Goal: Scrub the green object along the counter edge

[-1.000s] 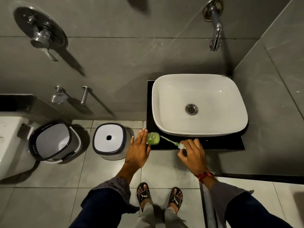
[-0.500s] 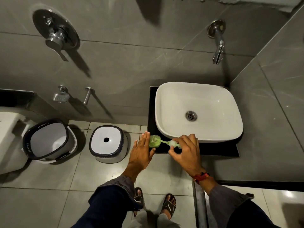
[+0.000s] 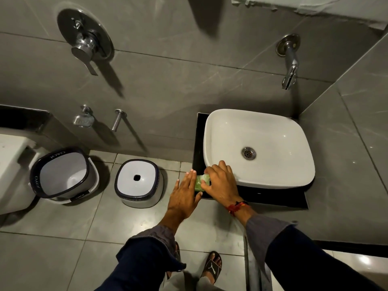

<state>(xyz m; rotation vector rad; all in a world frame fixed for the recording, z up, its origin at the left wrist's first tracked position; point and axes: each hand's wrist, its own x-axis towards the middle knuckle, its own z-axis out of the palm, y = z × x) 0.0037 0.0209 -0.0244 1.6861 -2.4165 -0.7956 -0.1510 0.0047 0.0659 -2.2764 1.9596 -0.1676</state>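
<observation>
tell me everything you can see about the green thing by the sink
The green thing is small, pale green and looks like plastic or soap; which cannot be told. It sits on the black counter at its left front corner, just in front of the white sink. Only a sliver shows between the two hands. The left hand lies flat against its left side with straight fingers. The right hand covers its right part, fingers curled onto it, with a whitish piece at the fingertips.

Basin (image 3: 273, 131) in front of me: glossy white ceramic, smooth. Table (image 3: 273, 197) under it: black, polished. Tap (image 3: 290, 66) shiny chrome metal. Wall tiles (image 3: 189, 85) matt grey stone-look. Green thing (image 3: 198, 182) between my hands: translucent plastic. Bucket (image 3: 63, 175) smooth plastic.
</observation>
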